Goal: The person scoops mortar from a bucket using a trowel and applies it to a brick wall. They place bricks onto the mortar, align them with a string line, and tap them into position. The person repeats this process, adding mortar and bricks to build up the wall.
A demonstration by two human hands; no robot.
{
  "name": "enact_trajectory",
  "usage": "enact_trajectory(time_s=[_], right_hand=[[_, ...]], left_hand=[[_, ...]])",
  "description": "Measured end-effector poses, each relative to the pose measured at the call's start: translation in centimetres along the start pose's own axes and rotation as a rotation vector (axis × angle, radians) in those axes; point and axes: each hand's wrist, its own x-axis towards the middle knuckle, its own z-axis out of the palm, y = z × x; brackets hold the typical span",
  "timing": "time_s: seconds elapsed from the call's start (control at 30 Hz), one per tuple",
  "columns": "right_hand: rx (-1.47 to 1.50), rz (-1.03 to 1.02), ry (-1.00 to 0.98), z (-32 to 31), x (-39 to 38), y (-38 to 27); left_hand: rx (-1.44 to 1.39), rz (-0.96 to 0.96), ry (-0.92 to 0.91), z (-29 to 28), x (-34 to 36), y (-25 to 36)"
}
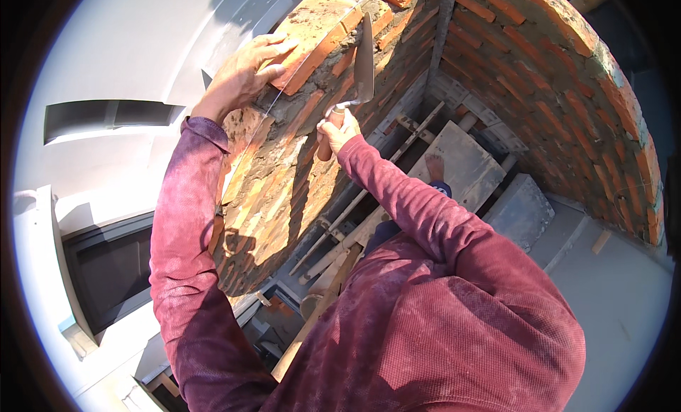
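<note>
My left hand (245, 75) is closed over the near end of an orange brick (317, 30), with the thumb low and the fingers over its upper side. The brick lies on the top course of a brick wall (280, 178), with grey mortar (296, 107) beside and below it. In my right hand (340, 128) is a trowel, gripped by its wooden handle (325, 148). The trowel's metal blade (364, 61) points up along the wall's inner face, close to the brick's far end. Whether the blade touches the wall I cannot tell. A taut string (306, 61) runs along the top course.
A second brick wall (546, 85) meets this one at a corner and curves round to the right. Below are scaffold planks (461, 167) and poles (330, 298), with my bare foot (435, 167) on a plank. White building parts with dark windows (113, 270) lie left.
</note>
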Motion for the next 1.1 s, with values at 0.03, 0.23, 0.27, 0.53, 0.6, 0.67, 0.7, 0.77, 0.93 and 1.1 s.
enact_trajectory(time_s=[0.03,0.23,0.27,0.53,0.6,0.67,0.7,0.77,0.93,1.1], right_hand=[[0.028,-0.013,-0.006,0.4,-0.4,0.8],[-0.002,0.029,-0.020,2.5,-3.8,4.1],[-0.015,0.043,-0.023,3.0,-4.3,4.6],[-0.108,0.162,-0.191,6.1,-9.7,7.7],[0.251,0.258,-0.306,6.3,-11.6,8.4],[0.574,0.535,-0.535,5.4,-14.2,6.7],[0.667,0.699,-0.669,4.6,-15.8,4.2],[0.711,0.840,-0.694,3.1,-17.6,-1.6],[0.450,0.619,-0.677,1.3,-19.0,-11.8],[-0.175,0.336,-0.534,5.9,-14.2,-20.4]], left_hand=[[0.000,-0.007,-0.001,-0.2,0.2,0.3],[0.009,0.029,0.048,-0.1,0.4,0.3],[0.003,0.012,0.051,0.0,0.3,0.1],[-0.008,-0.018,0.010,-0.3,1.4,0.8],[-0.023,-0.021,0.000,-0.8,2.0,1.2],[-0.168,-0.083,0.042,-0.5,0.4,-0.1],[-0.297,-0.140,0.098,-0.4,-1.0,-1.4],[-0.485,-0.199,0.244,-1.4,-2.1,-2.5],[-0.748,-0.591,0.096,-1.5,-6.7,-5.1],[-1.085,-0.662,0.007,1.4,-8.4,-7.5]])
